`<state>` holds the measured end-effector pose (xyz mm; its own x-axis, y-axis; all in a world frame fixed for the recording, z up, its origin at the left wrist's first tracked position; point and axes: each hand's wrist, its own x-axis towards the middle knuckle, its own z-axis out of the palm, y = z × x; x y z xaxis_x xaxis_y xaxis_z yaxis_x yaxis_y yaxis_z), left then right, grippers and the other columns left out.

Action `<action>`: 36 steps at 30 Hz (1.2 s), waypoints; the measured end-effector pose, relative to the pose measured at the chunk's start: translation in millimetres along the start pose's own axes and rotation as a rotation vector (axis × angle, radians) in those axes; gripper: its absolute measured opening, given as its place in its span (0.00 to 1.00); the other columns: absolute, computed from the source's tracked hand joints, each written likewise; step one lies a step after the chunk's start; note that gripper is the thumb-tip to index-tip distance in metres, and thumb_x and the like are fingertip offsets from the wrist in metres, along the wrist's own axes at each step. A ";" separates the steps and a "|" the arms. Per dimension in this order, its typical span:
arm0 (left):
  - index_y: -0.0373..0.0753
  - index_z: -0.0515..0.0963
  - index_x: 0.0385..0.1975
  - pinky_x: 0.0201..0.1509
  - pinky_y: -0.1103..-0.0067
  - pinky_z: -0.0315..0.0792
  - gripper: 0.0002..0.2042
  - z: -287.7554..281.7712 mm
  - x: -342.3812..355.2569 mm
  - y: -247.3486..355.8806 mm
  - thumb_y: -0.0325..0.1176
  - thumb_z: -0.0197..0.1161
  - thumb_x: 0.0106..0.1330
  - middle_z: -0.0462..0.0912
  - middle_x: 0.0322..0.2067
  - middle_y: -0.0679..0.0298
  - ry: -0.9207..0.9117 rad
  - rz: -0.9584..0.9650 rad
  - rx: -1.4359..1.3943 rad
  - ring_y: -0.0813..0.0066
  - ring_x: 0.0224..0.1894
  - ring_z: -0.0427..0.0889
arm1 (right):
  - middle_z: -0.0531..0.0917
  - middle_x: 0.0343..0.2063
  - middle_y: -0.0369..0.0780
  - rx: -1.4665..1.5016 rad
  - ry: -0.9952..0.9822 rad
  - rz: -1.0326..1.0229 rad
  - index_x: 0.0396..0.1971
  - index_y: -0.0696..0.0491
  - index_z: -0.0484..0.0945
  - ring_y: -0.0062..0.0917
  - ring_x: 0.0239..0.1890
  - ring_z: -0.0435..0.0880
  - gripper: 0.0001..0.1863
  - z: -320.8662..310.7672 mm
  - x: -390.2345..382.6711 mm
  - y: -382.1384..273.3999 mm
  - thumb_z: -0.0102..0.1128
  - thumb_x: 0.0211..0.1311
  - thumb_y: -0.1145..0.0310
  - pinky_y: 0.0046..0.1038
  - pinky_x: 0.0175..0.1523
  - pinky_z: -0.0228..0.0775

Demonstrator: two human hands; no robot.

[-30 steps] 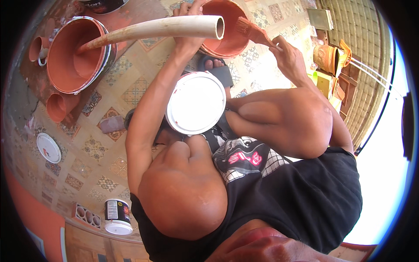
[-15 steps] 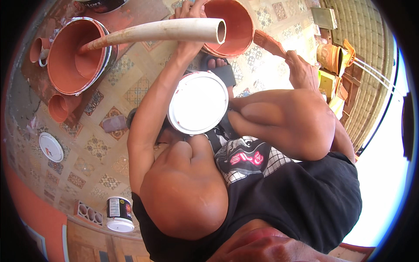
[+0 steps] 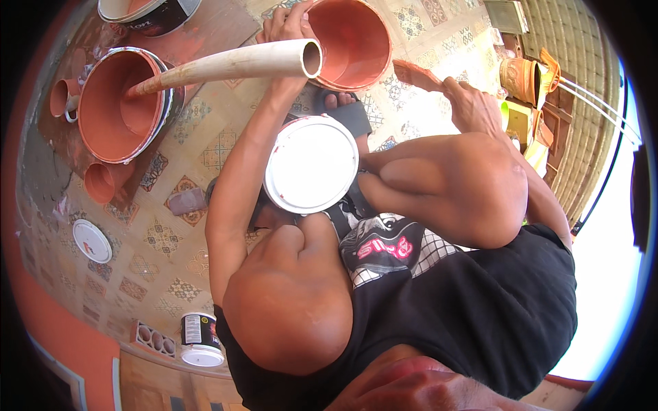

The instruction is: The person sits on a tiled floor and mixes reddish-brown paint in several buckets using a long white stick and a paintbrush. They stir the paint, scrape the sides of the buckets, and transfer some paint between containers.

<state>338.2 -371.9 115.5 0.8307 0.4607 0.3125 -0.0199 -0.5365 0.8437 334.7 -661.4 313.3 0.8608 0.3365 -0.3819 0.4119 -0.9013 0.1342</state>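
At the far middle, my left hand grips the left side of a round pot with an orange-red inner wall. Its fingers lie over the rim, and the pale pipe hides part of the wrist. My right hand is closed on a flat paintbrush coated in orange-red. The bristle end is near the pot's right rim; I cannot tell whether they touch. A white round lid or bucket top sits between my bent knees.
A pale pipe leans out of a large orange-coated bucket at the left, rising before my left forearm. Small terracotta pots, a white lid and a paint bucket lie leftward. Carved pots stand at the right.
The view has shifted a little, so the floor things sit lower and further right. The pot and my left hand have moved slightly left. The paintbrush has dropped slightly lower beside the rim.
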 end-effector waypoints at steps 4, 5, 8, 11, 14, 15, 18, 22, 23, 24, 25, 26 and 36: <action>0.53 0.83 0.53 0.59 0.61 0.68 0.14 0.1 0.6 -1.2 0.31 0.55 0.73 0.84 0.45 0.64 0.022 0.019 0.016 0.57 0.49 0.81 | 0.85 0.27 0.50 0.133 0.030 -0.004 0.44 0.54 0.78 0.51 0.29 0.84 0.09 -7.8 1.0 8.5 0.53 0.73 0.65 0.45 0.34 0.72; 0.53 0.83 0.53 0.59 0.61 0.68 0.14 0.6 1.1 -0.6 0.31 0.55 0.73 0.84 0.45 0.64 0.022 0.031 0.010 0.57 0.49 0.81 | 0.85 0.27 0.51 0.219 -0.086 0.156 0.43 0.55 0.82 0.48 0.30 0.85 0.16 -10.1 12.5 8.0 0.53 0.76 0.57 0.44 0.36 0.73; 0.53 0.83 0.52 0.58 0.60 0.69 0.14 0.7 0.2 1.2 0.32 0.54 0.73 0.84 0.45 0.63 0.011 0.013 0.020 0.56 0.48 0.81 | 0.80 0.22 0.43 0.320 -0.154 0.113 0.42 0.57 0.83 0.31 0.26 0.79 0.24 -7.1 43.8 -5.0 0.50 0.77 0.49 0.39 0.35 0.71; 0.53 0.83 0.53 0.58 0.60 0.69 0.14 -1.8 0.4 1.3 0.33 0.54 0.73 0.84 0.45 0.63 0.005 0.006 0.040 0.56 0.48 0.81 | 0.84 0.24 0.49 0.136 -0.323 0.034 0.52 0.53 0.80 0.42 0.31 0.87 0.16 0.9 74.1 -16.4 0.50 0.76 0.60 0.42 0.35 0.77; 0.54 0.83 0.53 0.58 0.60 0.69 0.14 -3.7 1.6 -0.3 0.33 0.55 0.73 0.85 0.45 0.63 0.008 0.012 0.041 0.56 0.48 0.81 | 0.83 0.25 0.46 -0.162 -0.405 -0.170 0.59 0.48 0.76 0.40 0.30 0.87 0.18 8.7 84.5 -16.0 0.50 0.72 0.68 0.39 0.32 0.80; 0.54 0.83 0.53 0.57 0.61 0.70 0.14 -4.2 1.6 -0.7 0.33 0.55 0.73 0.85 0.45 0.63 0.001 0.005 0.052 0.56 0.48 0.81 | 0.83 0.25 0.46 -0.212 -0.406 -0.218 0.62 0.46 0.75 0.39 0.30 0.87 0.21 10.5 83.4 -13.3 0.51 0.70 0.70 0.38 0.31 0.81; 0.53 0.84 0.52 0.57 0.61 0.69 0.14 -3.6 1.6 0.4 0.32 0.55 0.72 0.85 0.45 0.63 -0.004 -0.007 0.057 0.55 0.49 0.81 | 0.83 0.27 0.45 -0.389 -0.404 -0.332 0.64 0.45 0.74 0.39 0.29 0.87 0.24 11.2 77.9 -1.4 0.51 0.68 0.72 0.38 0.31 0.81; 0.52 0.84 0.52 0.58 0.60 0.68 0.14 -2.1 0.5 2.7 0.31 0.56 0.72 0.84 0.45 0.62 -0.014 -0.010 0.033 0.55 0.49 0.80 | 0.82 0.25 0.45 -0.456 -0.282 -0.493 0.63 0.46 0.75 0.39 0.28 0.86 0.24 11.5 71.2 9.0 0.50 0.69 0.73 0.39 0.30 0.80; 0.52 0.84 0.52 0.58 0.60 0.68 0.14 -1.8 0.3 3.1 0.31 0.56 0.71 0.84 0.45 0.62 -0.014 -0.006 0.025 0.55 0.49 0.80 | 0.83 0.28 0.46 -0.450 -0.302 -0.435 0.63 0.47 0.75 0.41 0.29 0.87 0.22 10.8 69.9 9.9 0.47 0.72 0.72 0.41 0.33 0.81; 0.52 0.84 0.52 0.58 0.60 0.68 0.14 -2.3 -0.1 2.8 0.30 0.56 0.71 0.84 0.45 0.62 -0.007 -0.009 0.021 0.55 0.49 0.80 | 0.84 0.30 0.48 -0.465 -0.342 -0.399 0.63 0.47 0.76 0.44 0.30 0.87 0.20 9.6 68.3 10.2 0.43 0.76 0.70 0.43 0.36 0.81; 0.51 0.84 0.52 0.58 0.60 0.68 0.14 -2.5 0.3 2.5 0.30 0.56 0.70 0.84 0.44 0.62 -0.007 -0.002 0.039 0.55 0.49 0.80 | 0.86 0.33 0.49 -0.477 -0.344 -0.384 0.63 0.48 0.76 0.46 0.31 0.87 0.20 7.0 66.4 10.3 0.40 0.80 0.69 0.45 0.39 0.82; 0.51 0.84 0.52 0.57 0.60 0.68 0.15 -2.6 0.3 2.2 0.30 0.56 0.70 0.83 0.44 0.61 -0.011 0.008 0.055 0.54 0.49 0.79 | 0.86 0.31 0.49 -0.471 -0.371 -0.367 0.61 0.49 0.78 0.46 0.31 0.87 0.19 3.8 63.5 9.6 0.42 0.80 0.66 0.45 0.40 0.81; 0.52 0.84 0.53 0.57 0.58 0.68 0.15 5.0 -1.5 -4.2 0.31 0.56 0.71 0.82 0.42 0.60 0.009 0.031 0.023 0.54 0.49 0.79 | 0.82 0.21 0.47 0.005 -0.072 0.080 0.57 0.49 0.84 0.42 0.23 0.82 0.19 -44.8 31.4 -5.2 0.55 0.76 0.56 0.44 0.37 0.74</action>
<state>339.8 -374.0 109.3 0.8246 0.4505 0.3422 -0.0321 -0.5667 0.8233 373.0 -633.9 341.7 0.8671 0.2434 -0.4346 0.3411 -0.9259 0.1621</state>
